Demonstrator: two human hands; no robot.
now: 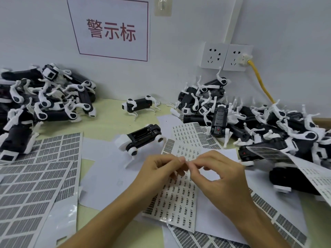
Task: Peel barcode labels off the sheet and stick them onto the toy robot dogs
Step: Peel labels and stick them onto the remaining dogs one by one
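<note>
Head view. The left hand (159, 171) and the right hand (220, 173) meet at centre, above a barcode label sheet (176, 199) that lies flat on the worktop (107, 122). The fingers of both hands are pinched together, thumb against forefinger, and the fingertips (182, 160) of the two hands touch each other. Whether a peeled label sits between them cannot be told; the spot is too small and blurred.

Just beyond the hands, one toy robot dog (141, 138) lies on its back with its dark underside compartment facing up, apart from both hands. A second toy dog (138, 105) stands upright farther back, near the wall. A left pile of dogs (46, 99) fills the far left of the worktop. A right pile of dogs (259, 122) runs from the far centre-right to the right edge.

Large label sheets (37, 176) with bigger grey blocks overlap at near left. Further small-print sheets (189, 133) lie between the upturned dog and the right pile. One curled sheet (304, 165) drapes over dogs at right.

On the wall hang a red-lettered sign (112, 29), a clear hook (163, 5) and two sockets (226, 57), with a yellow cable (260, 81) plugged into the right one.
</note>
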